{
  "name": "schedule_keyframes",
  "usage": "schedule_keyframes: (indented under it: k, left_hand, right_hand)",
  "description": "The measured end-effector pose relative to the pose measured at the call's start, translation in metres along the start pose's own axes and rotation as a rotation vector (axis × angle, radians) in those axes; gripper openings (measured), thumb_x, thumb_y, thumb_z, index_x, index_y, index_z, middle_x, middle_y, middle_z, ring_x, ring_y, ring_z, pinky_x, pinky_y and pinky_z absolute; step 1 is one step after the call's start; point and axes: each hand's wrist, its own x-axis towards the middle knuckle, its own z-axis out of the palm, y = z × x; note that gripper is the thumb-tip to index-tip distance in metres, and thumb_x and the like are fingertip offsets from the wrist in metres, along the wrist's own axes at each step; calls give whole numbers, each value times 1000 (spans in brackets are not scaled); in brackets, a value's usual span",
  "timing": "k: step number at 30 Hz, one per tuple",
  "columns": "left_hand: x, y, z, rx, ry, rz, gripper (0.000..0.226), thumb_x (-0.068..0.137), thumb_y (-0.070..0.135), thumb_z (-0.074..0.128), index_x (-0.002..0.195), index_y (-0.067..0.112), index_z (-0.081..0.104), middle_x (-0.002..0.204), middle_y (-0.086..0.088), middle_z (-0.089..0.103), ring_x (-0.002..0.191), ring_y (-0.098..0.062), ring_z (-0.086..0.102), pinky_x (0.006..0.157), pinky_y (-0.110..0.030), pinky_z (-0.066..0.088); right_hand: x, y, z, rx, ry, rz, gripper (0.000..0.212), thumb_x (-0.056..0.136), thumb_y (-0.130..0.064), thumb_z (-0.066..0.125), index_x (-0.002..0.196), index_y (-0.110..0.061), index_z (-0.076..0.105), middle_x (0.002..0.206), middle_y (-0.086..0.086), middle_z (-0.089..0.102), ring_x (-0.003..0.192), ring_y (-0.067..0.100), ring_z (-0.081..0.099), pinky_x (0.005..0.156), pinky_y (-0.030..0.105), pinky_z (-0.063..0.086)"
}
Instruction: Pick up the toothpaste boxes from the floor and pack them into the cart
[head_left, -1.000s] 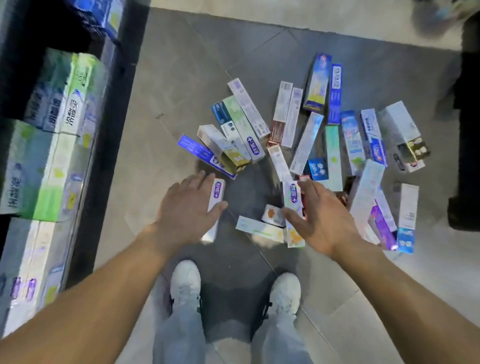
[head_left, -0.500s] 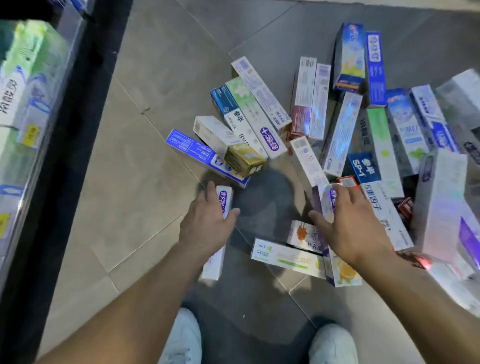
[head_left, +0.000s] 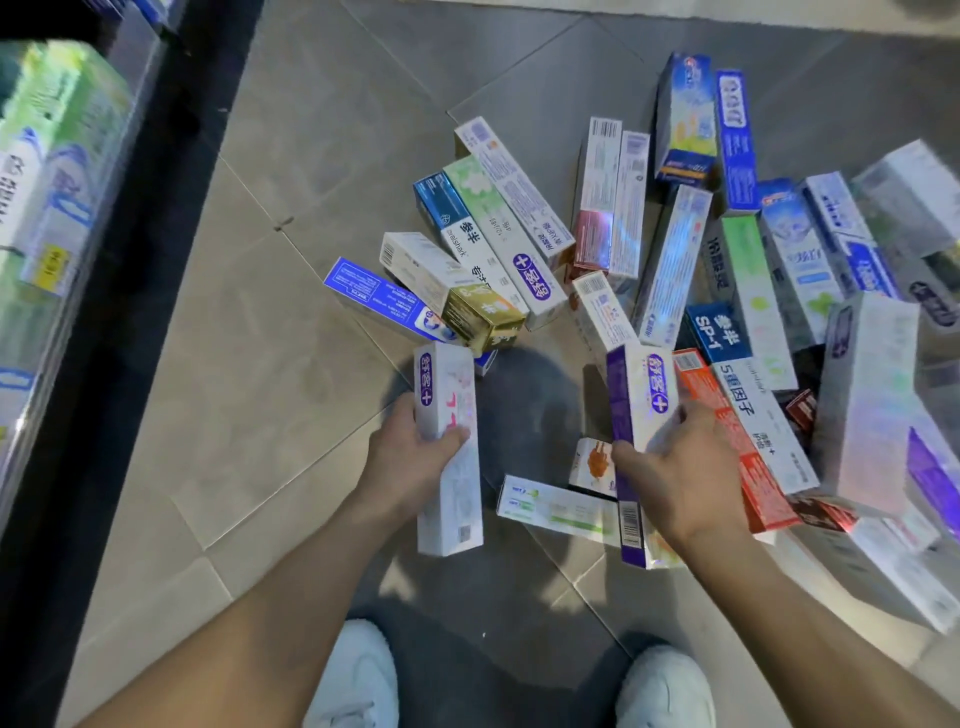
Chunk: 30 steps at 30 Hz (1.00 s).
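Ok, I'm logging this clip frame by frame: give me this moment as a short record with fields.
left hand: grips a white box with pink print
right hand: grips a white and purple box
floor: grey tiles, many more toothpaste boxes scattered ahead
nearest loose box: white and green box, lying between the hands
cart: at left, already holds boxes

Head camera looks steeply down, close above floor (head_left: 311, 156).
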Motion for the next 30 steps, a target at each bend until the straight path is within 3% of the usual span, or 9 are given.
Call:
schedule_keyframes:
  k: [4,10,16,18,22,25,26,28,30]
  left_hand:
    - [-35,47,-18,-170,-57,37,24,89,16,76,104,27,61,108,-1,73,99,-21,71,87,-49,58]
    - [-113,163,-71,-292,-170,151,21,95,16,68,112,27,64,100,0,74,93,-17,73,71,-31,55]
    - [-215,319,-139,-408,-235,266,33,85,35,66,118,29,66,110,-6,75,104,-31,71,97,-56,53]
    - [-258,367,-161,-428,-225,324,31,88,32,65,118,27,66,111,-7,75,102,-29,72,96,-52,55]
    - [-354,455,-207,-474,-254,431,33,102,17,57,135,18,55,116,-8,74,97,-18,74,77,-30,60]
    - [-432,503,-236,-448,-204,544,50,102,24,59,149,26,44,133,4,67,119,-13,65,105,-42,50]
    - [-458,515,-243,-463,-177,571,54,102,23,59,152,28,40,136,9,65,123,-9,62,108,-39,48]
    - [-504,534,-254,-474,-130,628,53,101,17,59,150,31,42,126,18,68,113,1,65,96,-19,52]
    - [-544,546,-260,-480,-140,651,53,99,17,62,145,35,43,115,18,72,102,2,69,82,-15,54]
  right_hand:
    - [-37,-42,-38,261,-20,64,54,75,-21,81,115,-12,45,98,0,63,89,23,61,74,32,42]
    - [-88,-125,-137,405,-57,-10,53,82,-31,76,113,-27,34,91,-10,62,79,15,60,66,32,40]
    - [-144,-219,-284,653,-94,-112,59,79,-36,83,118,-33,38,106,-13,69,94,10,69,86,38,54]
    - [-171,-245,-336,738,-88,-139,65,76,-37,85,122,-31,40,106,-15,71,95,8,71,90,39,55]
    - [-243,-294,-449,783,-106,-230,55,85,-27,80,123,-28,41,108,-9,72,93,6,72,89,33,55]
    - [-304,-315,-526,809,-118,-300,51,86,-19,78,121,-26,42,108,-6,70,88,2,70,81,23,55]
    - [-323,-321,-548,838,-123,-326,52,86,-16,78,123,-25,42,108,-5,71,87,3,71,80,24,57]
    - [-357,-327,-587,889,-143,-366,56,84,-16,81,125,-28,44,109,-3,74,94,11,73,88,38,59]
    - [-387,-326,-616,913,-161,-392,65,73,-30,87,123,-34,46,112,-4,74,101,18,73,93,50,57]
